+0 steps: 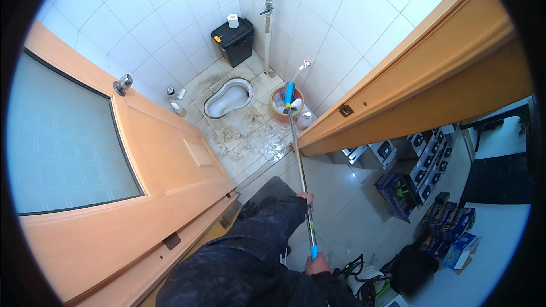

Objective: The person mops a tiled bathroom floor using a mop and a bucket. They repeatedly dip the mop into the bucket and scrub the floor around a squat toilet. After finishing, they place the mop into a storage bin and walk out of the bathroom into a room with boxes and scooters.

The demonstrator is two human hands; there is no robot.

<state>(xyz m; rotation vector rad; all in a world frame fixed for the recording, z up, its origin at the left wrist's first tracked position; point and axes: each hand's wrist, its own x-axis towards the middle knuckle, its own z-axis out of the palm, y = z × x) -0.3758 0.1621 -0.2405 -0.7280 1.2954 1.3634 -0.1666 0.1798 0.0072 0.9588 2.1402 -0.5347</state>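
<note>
My left hand [307, 200] is closed around the middle of a long metal mop pole [300, 165]. Lower down, my right hand [317, 264] wraps the pole near its blue grip [314, 250]. The pole runs away from me through the doorway to a blue joint [289, 95] at its far end. That end rests in or over a red and yellow bucket [277, 115] by the right wall, with greyish-white material inside; the mop head's exact shape is hard to make out. Just above the bucket, a small white tap [305, 64] sticks out from the wall.
A squat toilet [227, 98] lies in the wet, stained tile floor. Behind it stands a black bin [234, 45] topped by a paper roll [232, 21]. The orange door [165, 153] is swung to the left; the door frame [398, 62] stands right. Boxes [449, 222] are stacked at right.
</note>
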